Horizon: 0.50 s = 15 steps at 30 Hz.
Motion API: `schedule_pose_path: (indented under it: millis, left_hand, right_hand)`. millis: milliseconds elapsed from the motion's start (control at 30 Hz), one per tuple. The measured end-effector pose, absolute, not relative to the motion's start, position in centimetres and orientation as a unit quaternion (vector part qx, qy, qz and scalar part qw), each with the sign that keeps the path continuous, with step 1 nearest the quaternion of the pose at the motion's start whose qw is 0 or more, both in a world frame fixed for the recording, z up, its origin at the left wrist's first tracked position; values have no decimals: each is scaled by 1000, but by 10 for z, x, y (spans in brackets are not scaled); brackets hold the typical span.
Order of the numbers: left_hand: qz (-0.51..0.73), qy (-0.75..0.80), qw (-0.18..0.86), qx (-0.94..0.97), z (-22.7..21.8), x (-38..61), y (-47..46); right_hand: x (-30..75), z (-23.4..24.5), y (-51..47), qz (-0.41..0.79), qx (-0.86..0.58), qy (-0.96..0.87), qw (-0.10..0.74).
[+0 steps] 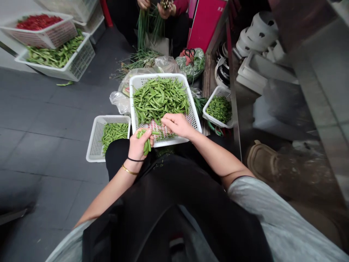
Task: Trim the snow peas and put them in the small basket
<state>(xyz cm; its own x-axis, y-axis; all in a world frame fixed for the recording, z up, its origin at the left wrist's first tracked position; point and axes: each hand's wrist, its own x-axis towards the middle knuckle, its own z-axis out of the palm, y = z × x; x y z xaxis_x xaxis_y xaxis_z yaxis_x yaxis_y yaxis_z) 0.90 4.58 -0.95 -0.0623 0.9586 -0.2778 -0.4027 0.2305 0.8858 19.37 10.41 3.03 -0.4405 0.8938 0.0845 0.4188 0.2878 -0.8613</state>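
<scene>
Now, left fingers (147, 135) clasping pods (147, 146) by basket rim (174, 141), right fingers (168, 123) curled, grip unclear, open mesh (156, 127) between.

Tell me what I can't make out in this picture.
Head view:
Pods in the left hand: count, partly hidden by its grip.
Right hand: whether it pinches anything, hidden by its curl.
Basket beside the left knee: near right corner, behind that knee.
Co-worker: head, cut off by the top edge.

Green pods (147, 146) were gripped in the left hand (137, 145), the right hand (178, 124) was held curled over the white basket (194, 109), more pods (160, 96) were heaped high, up ahead, green stalks (143, 29) were clutched by a co-worker (178, 31)
</scene>
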Motion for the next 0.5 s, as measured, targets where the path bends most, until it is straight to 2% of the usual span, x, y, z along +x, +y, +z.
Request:
schedule_pose_path:
  millis: [67,133,167,267,333,400,500]
  left_hand:
    - [532,484,633,288,-6,-4,55]
    - [508,516,618,306,-1,-24,68]
    - [510,530,603,309,1,-37,75]
    - [534,579,533,310,-2,-81,99]
    - [505,686,402,336,-17,-114,114]
    - [441,759,339,340,-41,-148,128]
    - [296,840,265,369,-81,-195,142]
  right_hand:
    - [203,27,116,378,-466,-738,307]
    - [212,16,127,369,-489,-740,277]
    - [216,8,132,380,-481,-757,227]
    - [223,-18,143,387,-442,-809,-10]
    - [224,-35,150,326,-486,-802,-121]
    - [221,-51,157,259,-553,-775,-165]
    - [210,-73,167,234,-583,-750,-209]
